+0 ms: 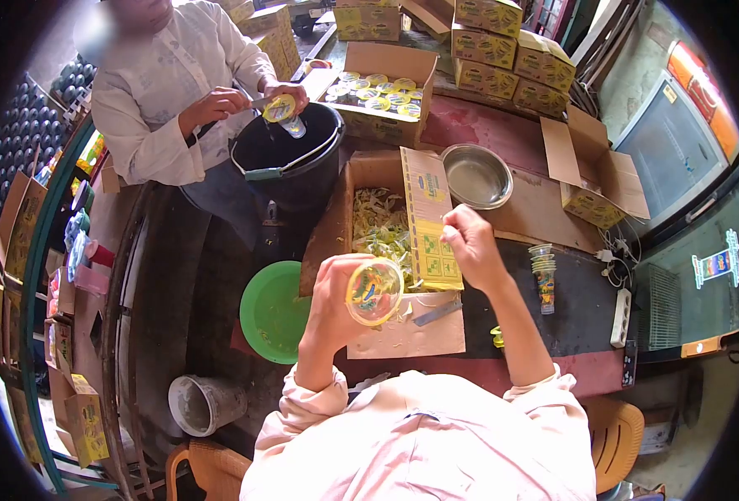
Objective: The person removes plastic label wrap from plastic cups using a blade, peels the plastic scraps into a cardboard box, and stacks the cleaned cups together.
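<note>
A: What is the left hand (333, 301) doing?
B: It's curling partly closed around a clear cup (374, 290), holding it above the near side of the open carton (327, 238). The yellow-rimmed mouth is facing the wearer, perhaps so the inside is showing.
A: And the right hand (474, 242)?
B: Its fingers are curling in nearly shut, just beside the printed flap (433, 225). I can't tell whether they're gripping anything.
A: Why is the carton standing so close?
B: Probably because it's catching the peelings (379, 221) that are lying inside.
A: And the blade (438, 313)?
B: It's resting on the cardboard by the tabletop's (586, 313) near edge, likely keeping within reach. Stacked cups (543, 280) are standing towards the right edge, nesting, perhaps to save room.
A: Across the way?
B: A co-worker's hands (216, 108) are holding another cup (280, 108) over the black bucket (298, 190), maybe so drips are falling inside.
</note>
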The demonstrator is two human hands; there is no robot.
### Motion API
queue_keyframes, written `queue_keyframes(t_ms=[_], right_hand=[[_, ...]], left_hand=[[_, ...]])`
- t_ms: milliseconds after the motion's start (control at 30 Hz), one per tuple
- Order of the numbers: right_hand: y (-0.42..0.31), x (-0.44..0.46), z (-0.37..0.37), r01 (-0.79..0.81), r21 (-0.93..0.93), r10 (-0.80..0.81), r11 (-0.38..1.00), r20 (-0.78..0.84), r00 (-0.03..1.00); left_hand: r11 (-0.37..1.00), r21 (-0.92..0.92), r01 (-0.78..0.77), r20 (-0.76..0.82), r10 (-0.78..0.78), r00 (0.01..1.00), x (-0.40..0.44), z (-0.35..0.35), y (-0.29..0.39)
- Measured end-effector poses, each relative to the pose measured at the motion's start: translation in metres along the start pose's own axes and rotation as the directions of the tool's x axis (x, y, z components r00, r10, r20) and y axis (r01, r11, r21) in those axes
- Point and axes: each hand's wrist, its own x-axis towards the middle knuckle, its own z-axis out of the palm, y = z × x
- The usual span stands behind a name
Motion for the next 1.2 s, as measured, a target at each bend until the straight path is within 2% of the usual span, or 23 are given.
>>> queue_keyframes(t_ms=[33,67,167,267,367,400,500,533,633,767,833,933,1033,1067,1167,1200], right_hand=[[0.010,-0.003,0.006,0.002,0.017,-0.003,1.000,0.016,1.000],[0.013,-0.005,0.016,0.011,0.009,-0.011,1.000,0.052,0.999],[0.030,-0.012,0.045,-0.022,-0.194,0.067,0.981,0.229,0.971],[0.044,-0.017,0.066,0.106,-0.391,0.050,0.914,0.368,0.928],[0.044,-0.023,0.073,0.227,-0.437,-0.109,0.871,0.277,0.955],[0.042,-0.022,0.072,0.212,-0.450,-0.083,0.867,0.289,0.954],[0.024,-0.013,0.061,0.063,-0.194,-0.032,0.979,0.159,0.987],[0.006,-0.011,0.054,-0.016,-0.014,0.018,1.000,0.084,0.996],[-0.028,-0.013,0.040,0.359,-0.059,-0.363,0.932,-0.106,0.926],[-0.050,-0.020,0.036,0.520,-0.125,-0.523,0.845,0.013,0.852],[-0.051,-0.022,0.037,0.481,-0.084,-0.480,0.872,0.032,0.876],[-0.051,-0.023,0.037,0.380,0.055,-0.383,0.923,0.082,0.920],[-0.039,-0.026,0.044,0.202,0.114,-0.206,0.973,0.023,0.978],[-0.031,-0.024,0.047,0.137,0.054,-0.135,0.989,-0.043,0.990],[0.007,-0.026,0.053,-0.149,0.074,0.148,0.986,0.021,0.989],[0.019,-0.028,0.058,-0.159,-0.009,0.160,0.987,0.058,0.985]], left_hand=[[0.995,-0.069,0.075,-0.011,-0.076,0.997,-0.001,0.002,0.001],[0.953,-0.238,0.187,0.020,-0.187,0.982,0.001,0.003,0.006],[0.872,-0.376,0.313,0.055,-0.316,0.947,-0.003,0.008,-0.010],[0.786,-0.501,0.361,0.108,-0.358,0.928,-0.005,0.006,-0.012],[0.742,-0.556,0.374,0.129,-0.367,0.921,-0.007,0.004,-0.018],[0.724,-0.581,0.372,0.128,-0.371,0.920,-0.008,0.004,-0.019],[0.706,-0.598,0.380,0.120,-0.390,0.913,-0.007,0.002,-0.017],[0.706,-0.594,0.386,0.118,-0.399,0.910,-0.006,0.001,-0.016],[0.680,-0.606,0.413,0.144,-0.417,0.898,-0.006,0.001,-0.018],[0.675,-0.582,0.453,0.194,-0.426,0.884,-0.007,0.005,-0.020],[0.662,-0.585,0.468,0.216,-0.429,0.877,-0.010,0.008,-0.021],[0.721,-0.498,0.482,0.271,-0.399,0.876,-0.012,0.006,-0.020],[0.718,-0.511,0.473,0.295,-0.371,0.881,-0.019,0.007,-0.019],[0.697,-0.507,0.507,0.336,-0.381,0.861,-0.021,0.004,-0.012],[0.704,-0.509,0.496,0.284,-0.407,0.868,-0.024,0.004,0.000],[0.780,-0.409,0.475,0.265,-0.396,0.879,-0.026,0.003,0.003]])
